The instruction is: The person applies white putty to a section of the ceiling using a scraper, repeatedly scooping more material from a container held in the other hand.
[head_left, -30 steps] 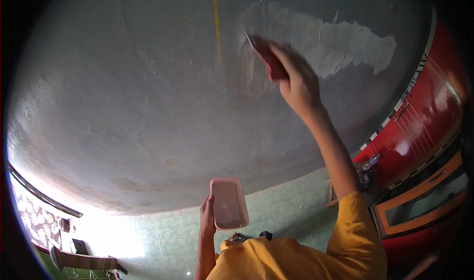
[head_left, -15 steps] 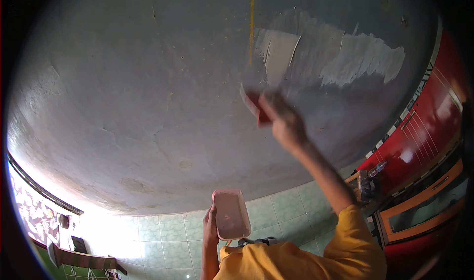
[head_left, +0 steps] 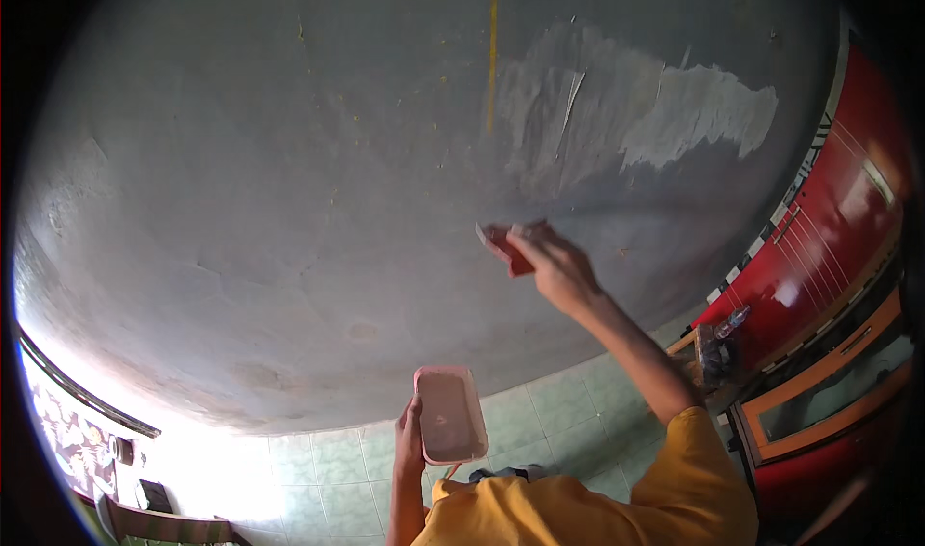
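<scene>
My right hand (head_left: 559,268) is closed round a red putty knife (head_left: 508,249) with a pale blade edge, held up before the grey wall (head_left: 241,189). Whether the blade touches the wall I cannot tell. Above it on the wall is a smeared patch of whitish filler (head_left: 699,112), thicker and brighter at its right end, thin and streaky at its left. Low in the middle, my left hand (head_left: 410,435) grips the left side of a pink rectangular tub (head_left: 483,421). Inside the tub lies a smooth greyish-pink paste.
A yellow vertical streak (head_left: 493,54) marks the wall left of the filler. Green floor tiles (head_left: 342,469) run along the wall's foot. At right stand a red panel (head_left: 819,247), an orange-framed glass cabinet (head_left: 829,397) and a plastic bottle (head_left: 732,321). A wooden piece (head_left: 159,525) is at lower left.
My right hand and the putty knife have moved down the wall. The thick pale filler strip at the patch's left is now spread into thin streaks. The tub stays nearly in place.
</scene>
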Tool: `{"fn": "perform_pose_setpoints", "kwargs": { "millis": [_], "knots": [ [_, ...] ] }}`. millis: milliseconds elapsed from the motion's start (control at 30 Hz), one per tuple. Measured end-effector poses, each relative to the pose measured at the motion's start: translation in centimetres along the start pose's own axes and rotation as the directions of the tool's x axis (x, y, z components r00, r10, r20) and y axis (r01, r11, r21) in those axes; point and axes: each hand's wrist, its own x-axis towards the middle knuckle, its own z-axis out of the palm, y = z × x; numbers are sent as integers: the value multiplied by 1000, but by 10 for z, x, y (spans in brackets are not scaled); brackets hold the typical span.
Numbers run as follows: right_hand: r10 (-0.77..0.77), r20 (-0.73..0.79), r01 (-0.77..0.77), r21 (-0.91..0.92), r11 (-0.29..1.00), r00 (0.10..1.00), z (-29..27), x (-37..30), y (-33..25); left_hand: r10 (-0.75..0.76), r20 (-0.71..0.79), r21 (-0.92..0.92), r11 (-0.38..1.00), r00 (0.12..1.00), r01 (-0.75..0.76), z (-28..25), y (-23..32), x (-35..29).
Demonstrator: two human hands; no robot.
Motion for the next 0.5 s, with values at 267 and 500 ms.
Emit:
{"fn": "perform_pose_setpoints", "kwargs": {
  "millis": [267,500],
  "knots": [
    [-213,-372,68,-365,929,904,-95,125,44,-46,27,1,999,999,46,4,-6,8],
    [38,19,-34,-144,989,999,11,-37,18,15,92,-1,1000,996,-15,8,-6,2]
  ]
}}
